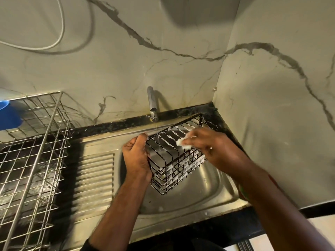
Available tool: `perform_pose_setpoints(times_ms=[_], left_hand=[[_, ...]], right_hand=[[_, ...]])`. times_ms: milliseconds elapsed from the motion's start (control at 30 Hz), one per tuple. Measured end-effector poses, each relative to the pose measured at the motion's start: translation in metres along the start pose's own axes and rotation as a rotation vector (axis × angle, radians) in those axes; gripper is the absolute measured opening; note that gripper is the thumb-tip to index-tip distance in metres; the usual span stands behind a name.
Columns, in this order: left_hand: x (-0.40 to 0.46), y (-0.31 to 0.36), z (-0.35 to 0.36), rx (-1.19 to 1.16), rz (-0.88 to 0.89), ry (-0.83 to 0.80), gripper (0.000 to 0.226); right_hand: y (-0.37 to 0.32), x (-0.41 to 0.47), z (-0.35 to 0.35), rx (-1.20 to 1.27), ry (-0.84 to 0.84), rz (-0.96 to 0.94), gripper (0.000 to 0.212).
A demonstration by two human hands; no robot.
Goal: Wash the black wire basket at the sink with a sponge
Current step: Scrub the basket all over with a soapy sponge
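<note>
Forearms nearest us reach over the stainless steel sink (208,180); our left hand (136,156) grips the left end of the soapy black wire basket (178,154), held tilted above the bowl, while our right hand (208,144) pinches a small white sponge (184,144) against its upper wires. We judge the suds could let the basket slip from that one-handed hold into the sink, and the thin stream from the chrome tap (152,104) may splash off the wires.

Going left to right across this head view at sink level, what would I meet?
Blue bowl → steel rack → ribbed drainboard → left hand → black basket → right hand with soapy sponge → marble side wall.
</note>
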State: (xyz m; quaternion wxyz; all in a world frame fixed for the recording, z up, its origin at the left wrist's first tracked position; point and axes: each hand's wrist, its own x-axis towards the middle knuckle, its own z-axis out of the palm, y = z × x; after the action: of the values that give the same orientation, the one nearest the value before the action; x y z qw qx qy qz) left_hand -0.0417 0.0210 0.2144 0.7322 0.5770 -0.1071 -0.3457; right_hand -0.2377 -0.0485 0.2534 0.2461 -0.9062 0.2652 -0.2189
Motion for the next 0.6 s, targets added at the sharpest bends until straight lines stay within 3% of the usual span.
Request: perform_pose_setpoints(times_ms=[167, 267, 367, 533, 600], left_hand=[[0.005, 0.001, -0.006, -0.064, -0.087, 0.063, 0.032], [0.01, -0.001, -0.01, -0.074, -0.139, 0.047, 0.029], [0.014, -0.005, -0.01, -0.055, -0.216, 0.016, 0.019], [0.015, -0.008, -0.011, -0.056, -0.29, 0.031, 0.03], [0.015, -0.009, -0.012, -0.084, -0.326, 0.038, 0.04]], right_hand=[[0.05, -0.004, -0.02, -0.172, 0.181, 0.225, 0.042], [0.047, -0.002, -0.02, -0.233, 0.3, 0.199, 0.038], [0.021, 0.001, -0.007, -0.103, 0.406, 0.138, 0.032], [-0.014, 0.002, 0.016, 0.061, 0.144, -0.112, 0.04], [-0.009, 0.004, 0.013, 0.096, 0.123, -0.109, 0.041]])
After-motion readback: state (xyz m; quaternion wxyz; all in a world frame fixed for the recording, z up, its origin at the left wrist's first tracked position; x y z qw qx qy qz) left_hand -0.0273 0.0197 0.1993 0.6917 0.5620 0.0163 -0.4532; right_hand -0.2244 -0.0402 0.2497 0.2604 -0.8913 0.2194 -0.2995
